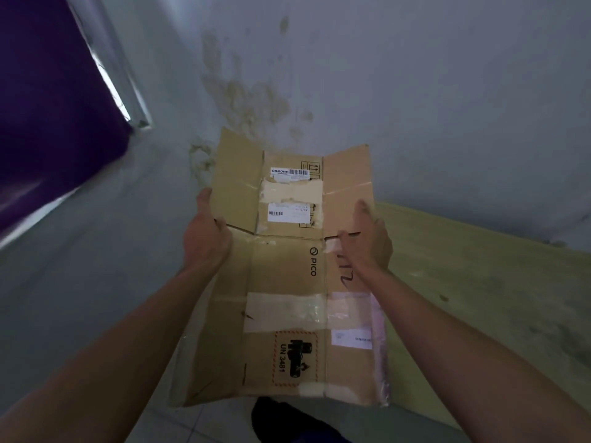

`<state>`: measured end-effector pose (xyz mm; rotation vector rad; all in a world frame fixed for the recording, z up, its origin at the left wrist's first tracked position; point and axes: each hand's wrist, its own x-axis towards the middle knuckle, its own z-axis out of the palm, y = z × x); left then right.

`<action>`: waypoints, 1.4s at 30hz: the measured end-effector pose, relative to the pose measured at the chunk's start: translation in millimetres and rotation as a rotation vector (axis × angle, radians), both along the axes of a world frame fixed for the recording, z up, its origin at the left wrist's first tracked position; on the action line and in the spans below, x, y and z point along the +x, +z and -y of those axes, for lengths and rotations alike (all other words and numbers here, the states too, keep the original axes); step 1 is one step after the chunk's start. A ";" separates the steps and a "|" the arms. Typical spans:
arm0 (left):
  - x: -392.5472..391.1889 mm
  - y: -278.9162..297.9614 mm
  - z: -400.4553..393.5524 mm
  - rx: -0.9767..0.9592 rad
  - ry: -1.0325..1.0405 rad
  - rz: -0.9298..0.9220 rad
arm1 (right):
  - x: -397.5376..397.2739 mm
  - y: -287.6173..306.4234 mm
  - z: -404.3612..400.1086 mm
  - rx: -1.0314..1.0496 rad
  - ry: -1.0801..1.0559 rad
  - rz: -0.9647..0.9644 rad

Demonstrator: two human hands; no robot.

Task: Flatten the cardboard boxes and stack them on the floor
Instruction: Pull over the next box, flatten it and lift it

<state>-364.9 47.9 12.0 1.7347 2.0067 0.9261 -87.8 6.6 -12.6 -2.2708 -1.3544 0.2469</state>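
Stained grey wall (415, 91) fills the background, purple curtain (48, 91) off to one side, and the cardboard box (287, 298) is up in the air in front of it, already collapsed flat with its flaps splayed. Left hand (204, 235) grips its left edge, thumb curled over; right hand (367, 244) holds the right edge, fingers seemingly wrapped behind. Flattening looks done, so it's the stacking step: lower it level onto the yellowish sheet (479, 298) on the floor (198, 420).

Pale tiled floor (198, 423) by the wall
A large flattened cardboard sheet (479, 298) lies directly on it, at the right, reaching the wall's foot.
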 end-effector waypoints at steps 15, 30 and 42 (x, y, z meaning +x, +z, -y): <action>-42.7 -104.1 -171.2 -0.228 -0.107 -0.059 | -67.9 -105.3 -146.7 -0.228 -0.035 -0.174; -41.4 -445.6 -283.3 -0.506 -0.382 -0.284 | -73.0 -452.3 -207.2 -0.335 -0.223 -0.393; -34.7 -716.3 -354.5 -0.484 -0.469 -0.197 | -45.7 -701.6 -257.3 -0.343 -0.273 -0.354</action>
